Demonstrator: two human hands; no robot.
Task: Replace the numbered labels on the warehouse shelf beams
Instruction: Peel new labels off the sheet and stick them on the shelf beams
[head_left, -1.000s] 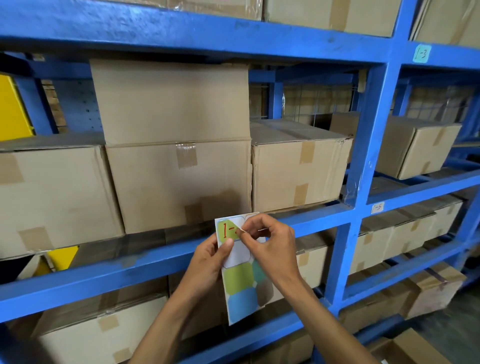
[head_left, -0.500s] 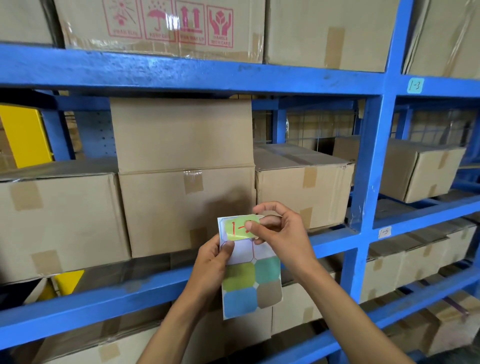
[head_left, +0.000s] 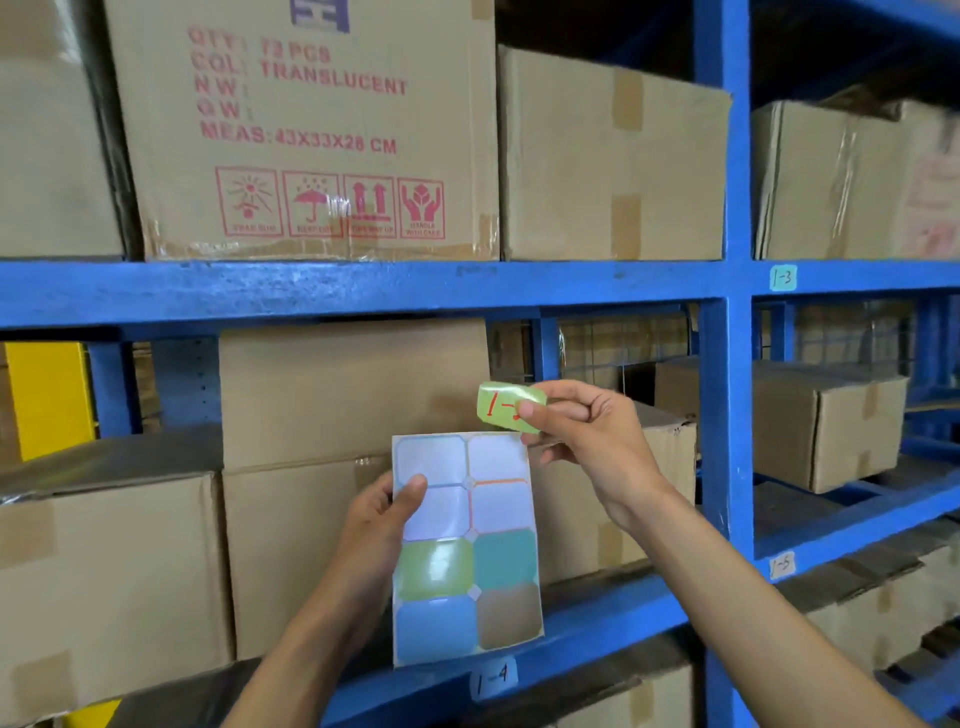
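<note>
My right hand (head_left: 592, 436) pinches a yellow-green label (head_left: 506, 408) with red writing starting "1-", held free in the air above the sheet. My left hand (head_left: 384, 525) grips the sticker sheet (head_left: 467, 551) by its left edge; its top four spots are peeled bare, and green, teal, blue and brown stickers remain below. The upper blue beam (head_left: 363, 291) runs across above my hands. A teal label "1-3" (head_left: 782, 278) sits on that beam to the right. A white label "1-4" (head_left: 493, 678) is on the lower beam (head_left: 597, 629), and "1-5" (head_left: 781, 565) further right.
Cardboard boxes (head_left: 322, 135) fill every shelf level, some printed in red. A blue upright post (head_left: 724, 415) stands right of my right hand. A yellow panel (head_left: 49, 395) shows behind the rack at left.
My right hand has peeled the yellow-green label fully off the sheet and lifted it up and right. The view has tilted upward, showing the upper beam and boxes.
</note>
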